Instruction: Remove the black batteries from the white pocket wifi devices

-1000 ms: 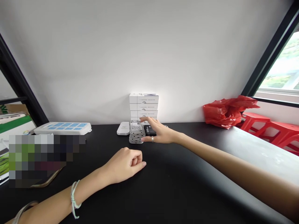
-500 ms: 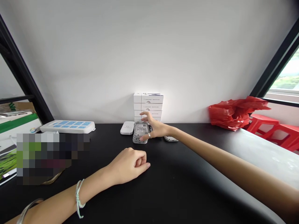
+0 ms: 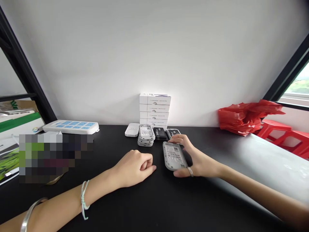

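right hand (image 3: 189, 158) has thumb and fingers clamped on a grey, round-cornered plastic shell (image 3: 174, 156), just over or on the smooth black table (image 3: 154, 206), can't tell which | left hand (image 3: 134, 168) loosely curled, nothing visible in it | 4 visible white boxes (image 3: 154, 109) stacked behind | shell's right edge hidden, label unreadable

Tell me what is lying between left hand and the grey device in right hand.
The head view shows only bare black table between left hand and grey device.
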Motion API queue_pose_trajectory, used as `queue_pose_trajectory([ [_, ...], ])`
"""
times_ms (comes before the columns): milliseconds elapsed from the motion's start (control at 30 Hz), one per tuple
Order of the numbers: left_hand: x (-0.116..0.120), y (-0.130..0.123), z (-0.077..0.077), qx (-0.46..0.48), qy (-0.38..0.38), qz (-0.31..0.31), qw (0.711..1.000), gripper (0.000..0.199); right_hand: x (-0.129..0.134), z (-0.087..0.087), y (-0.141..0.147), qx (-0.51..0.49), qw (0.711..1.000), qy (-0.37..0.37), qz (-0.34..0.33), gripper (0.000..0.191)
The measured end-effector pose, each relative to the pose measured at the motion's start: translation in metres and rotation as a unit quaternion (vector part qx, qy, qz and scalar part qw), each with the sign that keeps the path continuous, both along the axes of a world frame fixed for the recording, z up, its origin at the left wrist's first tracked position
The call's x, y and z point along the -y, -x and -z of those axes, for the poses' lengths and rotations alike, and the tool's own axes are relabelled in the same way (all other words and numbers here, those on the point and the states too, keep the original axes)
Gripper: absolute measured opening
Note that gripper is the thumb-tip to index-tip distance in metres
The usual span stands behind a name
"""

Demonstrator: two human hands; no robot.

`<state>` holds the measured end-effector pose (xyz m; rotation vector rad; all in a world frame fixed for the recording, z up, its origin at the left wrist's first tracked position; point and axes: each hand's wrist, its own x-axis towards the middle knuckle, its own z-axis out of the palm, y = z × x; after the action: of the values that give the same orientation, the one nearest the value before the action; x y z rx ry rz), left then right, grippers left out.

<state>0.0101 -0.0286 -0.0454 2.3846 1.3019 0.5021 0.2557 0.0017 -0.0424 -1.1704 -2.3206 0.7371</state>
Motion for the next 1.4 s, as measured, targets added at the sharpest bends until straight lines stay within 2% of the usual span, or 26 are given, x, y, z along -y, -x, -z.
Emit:
queue_pose_trajectory([
  [167,0.000,-0.001,0.001,-0.014,-0.016,-0.007,1.000,0.027,0.013,0.002,-0.003,0.065,0.997,0.041,-0.018,0.093],
  [300,0.002,-0.004,-0.005,-0.040,-0.031,-0.002,0.999,0.025,0.012,0.001,-0.003,0.092,0.992,0.077,-0.032,0.109],
  [367,0.000,-0.009,-0.014,-0.059,-0.060,0.001,0.996,0.026,0.011,0.004,-0.008,0.095,0.992,0.076,-0.033,0.115],
  [467,-0.012,-0.021,-0.036,-0.059,-0.125,0.004,0.990,0.022,0.009,0.008,-0.016,0.104,0.992,0.063,-0.029,0.113],
  [600,-0.050,-0.035,-0.066,-0.075,-0.164,0.025,0.983,0.017,0.009,0.009,-0.020,0.102,0.993,0.060,-0.021,0.110],
  [667,-0.073,-0.039,-0.073,-0.148,-0.164,0.029,0.975,0.032,0.009,0.008,-0.019,0.101,0.993,0.066,-0.017,0.112],
  [733,-0.094,-0.042,-0.074,-0.216,-0.117,0.019,0.969,0.057,0.010,0.008,-0.017,0.100,0.992,0.071,-0.014,0.114],
  [800,-0.110,-0.043,-0.071,-0.246,-0.055,0.005,0.968,0.076,0.009,0.007,-0.017,0.097,0.992,0.073,-0.015,0.114],
  [900,-0.126,-0.044,-0.065,-0.243,-0.013,0.002,0.970,0.086,0.009,0.008,-0.017,0.092,0.993,0.072,-0.022,0.114],
  [1000,-0.133,-0.044,-0.061,-0.236,-0.010,0.006,0.972,0.085,0.009,0.008,-0.017,0.088,0.993,0.072,-0.026,0.113],
  [1100,-0.134,-0.045,-0.058,-0.233,-0.008,0.005,0.972,0.080,0.010,0.009,-0.018,0.080,0.994,0.073,-0.026,0.114],
  [1200,-0.124,-0.047,-0.058,-0.224,-0.028,-0.004,0.974,0.078,0.010,0.011,-0.019,0.061,0.995,0.070,-0.026,0.118],
  [1333,-0.089,-0.050,-0.061,-0.209,-0.095,-0.026,0.973,0.067,0.007,0.016,-0.020,0.006,0.998,0.056,-0.029,0.120],
  [1400,-0.067,-0.052,-0.062,-0.193,-0.103,-0.043,0.975,0.062,0.006,0.019,-0.020,-0.022,0.998,0.058,-0.029,0.124],
])
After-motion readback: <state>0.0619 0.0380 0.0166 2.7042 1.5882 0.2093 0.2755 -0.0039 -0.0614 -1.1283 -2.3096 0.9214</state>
